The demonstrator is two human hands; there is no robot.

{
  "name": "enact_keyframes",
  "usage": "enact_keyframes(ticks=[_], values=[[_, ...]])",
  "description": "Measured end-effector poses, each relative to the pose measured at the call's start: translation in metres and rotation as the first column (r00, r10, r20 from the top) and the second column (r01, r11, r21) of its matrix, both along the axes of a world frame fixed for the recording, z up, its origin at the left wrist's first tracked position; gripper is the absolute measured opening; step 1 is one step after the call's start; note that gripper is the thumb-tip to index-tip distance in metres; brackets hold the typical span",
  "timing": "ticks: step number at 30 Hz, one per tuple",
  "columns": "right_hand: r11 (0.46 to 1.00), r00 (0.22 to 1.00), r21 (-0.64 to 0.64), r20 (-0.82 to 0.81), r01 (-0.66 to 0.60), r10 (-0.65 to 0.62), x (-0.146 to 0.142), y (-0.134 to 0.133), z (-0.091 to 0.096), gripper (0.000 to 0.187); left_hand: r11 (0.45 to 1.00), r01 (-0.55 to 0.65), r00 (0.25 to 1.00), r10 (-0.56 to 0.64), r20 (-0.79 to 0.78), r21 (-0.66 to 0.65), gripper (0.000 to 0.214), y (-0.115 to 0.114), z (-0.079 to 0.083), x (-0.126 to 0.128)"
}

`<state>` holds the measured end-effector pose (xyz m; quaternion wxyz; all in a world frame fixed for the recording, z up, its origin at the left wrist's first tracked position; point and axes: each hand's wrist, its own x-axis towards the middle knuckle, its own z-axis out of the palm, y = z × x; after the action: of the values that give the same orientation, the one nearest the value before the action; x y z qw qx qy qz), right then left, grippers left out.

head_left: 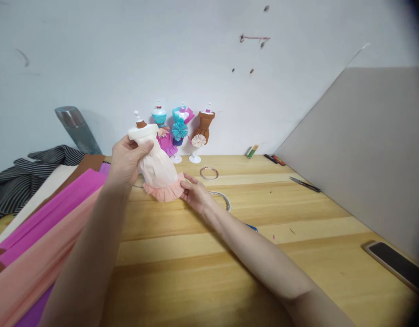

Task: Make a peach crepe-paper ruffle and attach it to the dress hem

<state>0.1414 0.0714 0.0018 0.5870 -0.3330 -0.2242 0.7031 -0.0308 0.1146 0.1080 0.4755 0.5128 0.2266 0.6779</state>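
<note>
My left hand (129, 159) is closed around the upper body of a small white dress form (142, 132), thumb across its front. The form tilts and wears a cream paper dress (157, 165) with a peach ruffle (165, 191) along the hem. A brown band circles its neck. At the lower right of the hem, my right hand (195, 193) pinches the edge of the ruffle between thumb and fingers. The form's lower end is hidden behind the dress.
Several dressed miniature forms (199, 131) stand against the wall. Coloured crepe paper (49, 218), striped cloth (35, 165) and a leaning bottle (78, 129) lie left. Rings (208, 173), a craft knife (305, 184), a glue stick (252, 151) and a phone (396, 263) rest on the table (182, 272).
</note>
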Motion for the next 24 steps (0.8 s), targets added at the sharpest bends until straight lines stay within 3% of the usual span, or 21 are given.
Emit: enact_keyframes(ticks=[4, 9, 24], values=[[0.996, 0.994, 0.001, -0.07, -0.085, 0.085, 0.005, 0.0, -0.009, 0.023, 0.998, -0.046, 0.999, 0.046, 0.009, -0.052, 0.029, 0.003, -0.003, 0.001], [0.996, 0.994, -0.071, -0.099, -0.046, 0.039, 0.005, 0.001, -0.014, 0.013, 0.991, -0.069, 0.996, 0.074, 0.042, -0.114, 0.032, 0.002, -0.004, 0.001], [0.978, 0.989, -0.204, 0.15, 0.047, -0.016, 0.012, 0.001, -0.016, 0.007, 0.991, -0.027, 0.998, 0.021, -0.052, -0.13, 0.031, -0.001, -0.005, 0.001]])
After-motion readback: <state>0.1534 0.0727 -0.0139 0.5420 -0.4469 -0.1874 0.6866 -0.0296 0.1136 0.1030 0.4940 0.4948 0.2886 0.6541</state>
